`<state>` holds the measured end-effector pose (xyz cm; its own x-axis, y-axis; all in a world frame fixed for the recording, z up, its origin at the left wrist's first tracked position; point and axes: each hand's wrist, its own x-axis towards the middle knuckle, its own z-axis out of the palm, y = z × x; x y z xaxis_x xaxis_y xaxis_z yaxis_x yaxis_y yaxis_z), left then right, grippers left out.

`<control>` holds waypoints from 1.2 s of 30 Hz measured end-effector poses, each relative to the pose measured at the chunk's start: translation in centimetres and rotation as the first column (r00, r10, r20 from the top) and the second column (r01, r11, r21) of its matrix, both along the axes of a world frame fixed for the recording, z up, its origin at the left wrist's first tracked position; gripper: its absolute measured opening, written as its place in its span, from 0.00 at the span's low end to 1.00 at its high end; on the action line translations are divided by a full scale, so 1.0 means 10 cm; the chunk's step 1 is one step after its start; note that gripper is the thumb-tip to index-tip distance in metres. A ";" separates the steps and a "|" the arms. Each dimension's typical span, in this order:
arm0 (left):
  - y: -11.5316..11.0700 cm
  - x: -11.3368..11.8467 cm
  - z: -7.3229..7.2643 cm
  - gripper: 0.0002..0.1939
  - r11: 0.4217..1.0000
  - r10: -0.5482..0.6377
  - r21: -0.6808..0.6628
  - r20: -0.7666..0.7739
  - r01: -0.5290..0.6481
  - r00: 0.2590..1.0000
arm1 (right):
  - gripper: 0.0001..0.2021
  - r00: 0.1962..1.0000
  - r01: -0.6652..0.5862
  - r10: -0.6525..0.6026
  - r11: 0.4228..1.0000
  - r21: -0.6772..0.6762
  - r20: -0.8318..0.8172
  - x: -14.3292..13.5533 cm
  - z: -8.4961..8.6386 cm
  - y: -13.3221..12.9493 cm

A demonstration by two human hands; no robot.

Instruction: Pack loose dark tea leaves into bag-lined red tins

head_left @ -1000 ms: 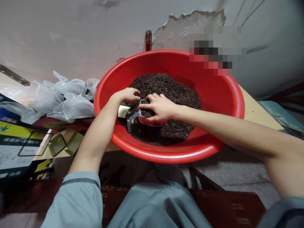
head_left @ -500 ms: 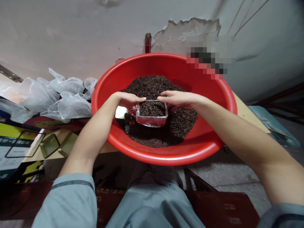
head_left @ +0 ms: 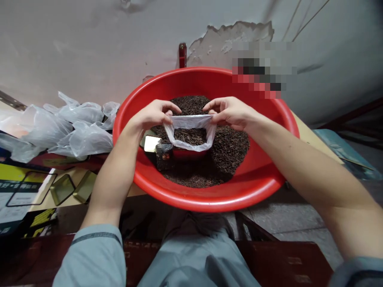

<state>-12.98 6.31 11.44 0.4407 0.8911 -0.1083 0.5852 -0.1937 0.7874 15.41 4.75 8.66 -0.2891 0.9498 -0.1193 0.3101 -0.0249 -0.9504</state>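
A clear plastic bag (head_left: 195, 120) lines a small red box (head_left: 191, 156), with dark loose tea leaves inside it. My left hand (head_left: 152, 114) pinches the bag's left upper corner between thumb and fingers. At the opposite corner, my right hand (head_left: 232, 113) grips the bag's edge the same way. The bag's mouth is pulled up and apart above the box. Both rest over a mound of loose tea leaves (head_left: 235, 151) in a large red plastic basin (head_left: 209, 205). Left of the box, a dark printed block-shaped item (head_left: 164, 158) and a bright shiny lid-like piece (head_left: 151, 143) lie in the basin.
Knotted white plastic bags (head_left: 85, 137) are heaped on the left. In front of them lie gold metal trays (head_left: 61, 189) beside a yellow and black printed carton (head_left: 14, 187). A wall with peeling plaster (head_left: 230, 38) stands behind the basin.
Both hands have risen from the box's rim and now pinch the bag's edge. The bag's lining, folded over the box before, is drawn upward into a raised opening.
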 end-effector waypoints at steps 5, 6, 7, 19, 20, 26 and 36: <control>-0.11 0.01 0.10 0.33 0.999 -0.003 -0.047 -0.262 -0.010 0.965 | 0.32 0.899 -0.191 0.153 0.980 0.054 0.410 0.04 -0.01 -0.10; -0.13 0.02 0.11 0.34 0.994 -0.061 -0.107 -0.337 0.026 0.939 | 0.32 0.864 -0.247 0.210 0.969 0.021 0.457 0.04 -0.02 -0.13; -0.16 0.04 0.12 0.34 0.986 -0.118 -0.152 -0.388 0.062 0.914 | 0.30 0.848 -0.290 0.257 0.957 0.000 0.463 0.03 -0.01 -0.15; -0.22 -0.15 0.29 0.26 0.967 0.007 0.246 -0.306 0.072 0.952 | 0.20 0.967 -0.194 0.106 0.896 0.400 0.231 0.27 0.35 -0.16; -0.26 -0.10 0.27 0.29 0.951 -0.065 0.259 -0.368 0.170 0.927 | 0.20 0.914 -0.330 0.156 0.823 0.463 0.375 0.26 0.36 -0.21; -0.47 0.18 0.12 0.15 0.833 -0.159 0.284 -0.699 0.475 0.697 | 0.15 0.551 -0.724 -0.038 0.475 0.501 0.833 -0.03 0.17 -0.40; -0.50 0.12 0.31 0.14 0.883 -0.076 0.336 -0.588 0.328 0.805 | 0.21 0.827 -0.424 -0.119 0.511 0.748 0.550 0.10 0.36 -0.37</control>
<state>-11.79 1.33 14.56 0.5937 0.8037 -0.0397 0.7966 -0.5800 0.1705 16.36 1.10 12.30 -0.5976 0.6214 0.5067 0.6186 0.7594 -0.2018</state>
